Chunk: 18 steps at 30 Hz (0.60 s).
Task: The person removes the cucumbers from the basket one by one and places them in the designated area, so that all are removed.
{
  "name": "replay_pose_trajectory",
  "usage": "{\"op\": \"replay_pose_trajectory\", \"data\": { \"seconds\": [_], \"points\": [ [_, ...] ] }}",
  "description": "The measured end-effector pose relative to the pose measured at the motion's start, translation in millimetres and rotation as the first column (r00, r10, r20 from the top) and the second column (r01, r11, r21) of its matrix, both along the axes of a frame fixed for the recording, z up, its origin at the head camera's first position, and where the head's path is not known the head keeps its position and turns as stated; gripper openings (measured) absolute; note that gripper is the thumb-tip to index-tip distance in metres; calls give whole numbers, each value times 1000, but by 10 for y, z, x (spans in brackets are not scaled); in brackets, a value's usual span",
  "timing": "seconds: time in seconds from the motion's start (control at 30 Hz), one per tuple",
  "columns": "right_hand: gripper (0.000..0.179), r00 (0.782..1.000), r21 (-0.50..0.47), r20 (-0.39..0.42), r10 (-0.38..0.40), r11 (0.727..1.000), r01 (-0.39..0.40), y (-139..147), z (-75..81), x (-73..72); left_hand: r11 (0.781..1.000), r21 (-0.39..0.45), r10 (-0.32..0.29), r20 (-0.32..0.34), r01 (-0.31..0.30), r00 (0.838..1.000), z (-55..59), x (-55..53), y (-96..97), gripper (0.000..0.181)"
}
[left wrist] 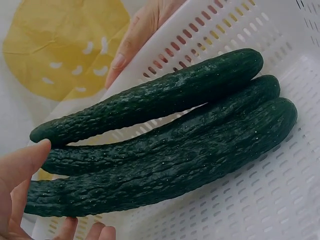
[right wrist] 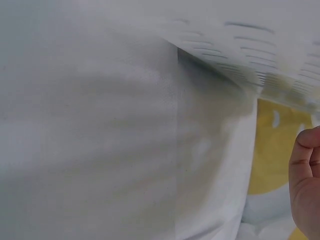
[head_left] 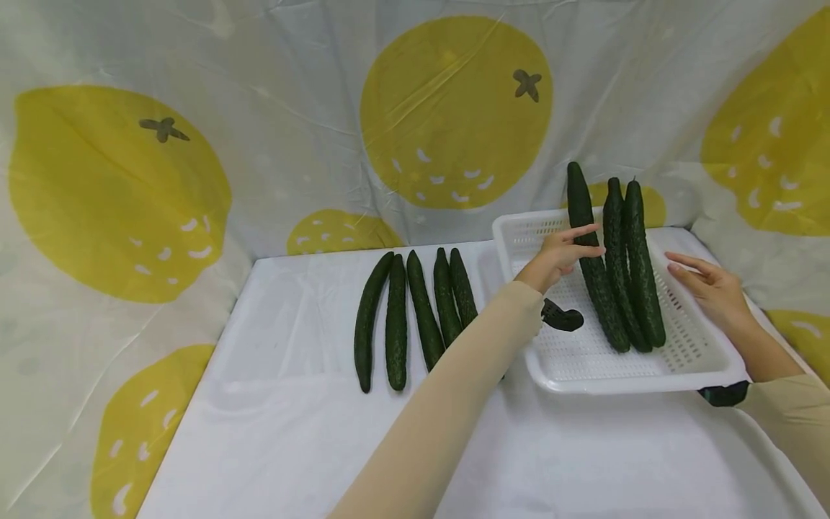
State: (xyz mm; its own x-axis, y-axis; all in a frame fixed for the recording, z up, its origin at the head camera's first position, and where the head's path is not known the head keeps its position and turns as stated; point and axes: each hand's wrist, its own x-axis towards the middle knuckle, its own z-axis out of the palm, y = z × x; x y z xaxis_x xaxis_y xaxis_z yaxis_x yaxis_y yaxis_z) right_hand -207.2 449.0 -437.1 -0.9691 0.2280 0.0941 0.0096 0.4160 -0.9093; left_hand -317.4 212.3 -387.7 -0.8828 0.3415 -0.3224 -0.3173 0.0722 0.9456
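Observation:
Three dark green cucumbers lie side by side in a white perforated plastic basket (head_left: 635,382), their far ends rising above its back rim. My left hand (head_left: 563,252) reaches over the basket at the leftmost cucumber (head_left: 603,295), fingers extended. In the left wrist view, the thumb and fingers of this hand (left wrist: 12,185) spread around the ends of the cucumbers (left wrist: 165,160); firm contact cannot be made out. Beside the basket's right wall is my right hand (head_left: 716,292), its fingers loosely bent and holding nothing. The right wrist view catches only part of this hand (right wrist: 307,190).
Several more cucumbers (head_left: 397,324) lie in a row on the white-covered table (head_left: 292,432), left of the basket, partly hidden by my left sleeve (head_left: 447,404). A lemon-print cloth (head_left: 311,144) hangs behind. Small black pieces (head_left: 563,317) show near both wrists.

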Motion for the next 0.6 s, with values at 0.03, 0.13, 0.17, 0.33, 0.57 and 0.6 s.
{"op": "replay_pose_trajectory", "data": {
  "seconds": [0.03,0.13,0.17,0.33,0.57,0.6],
  "points": [
    [40,1000,4,0,0,1000,0,-1,-1,-2,1000,-4,-7,-12,7,1000,-6,5,1,38],
    [41,1000,38,9,0,999,-1,-1,1,-4,1000,-9,-9,-51,8,999,-29,27,10,40],
    [42,1000,48,12,1,999,-2,0,3,-5,1000,-6,-5,-56,4,998,-39,29,19,40],
    [40,1000,33,1,7,999,-7,2,0,-9,1000,-7,7,-54,-7,999,-85,23,63,40],
    [38,1000,2,-3,9,1000,-9,11,-5,0,999,-14,32,-48,-33,998,-134,-37,133,39],
    [38,1000,-2,0,8,1000,-8,12,-4,0,999,-17,38,-49,-39,998,-137,-46,144,38]
  ]
}}
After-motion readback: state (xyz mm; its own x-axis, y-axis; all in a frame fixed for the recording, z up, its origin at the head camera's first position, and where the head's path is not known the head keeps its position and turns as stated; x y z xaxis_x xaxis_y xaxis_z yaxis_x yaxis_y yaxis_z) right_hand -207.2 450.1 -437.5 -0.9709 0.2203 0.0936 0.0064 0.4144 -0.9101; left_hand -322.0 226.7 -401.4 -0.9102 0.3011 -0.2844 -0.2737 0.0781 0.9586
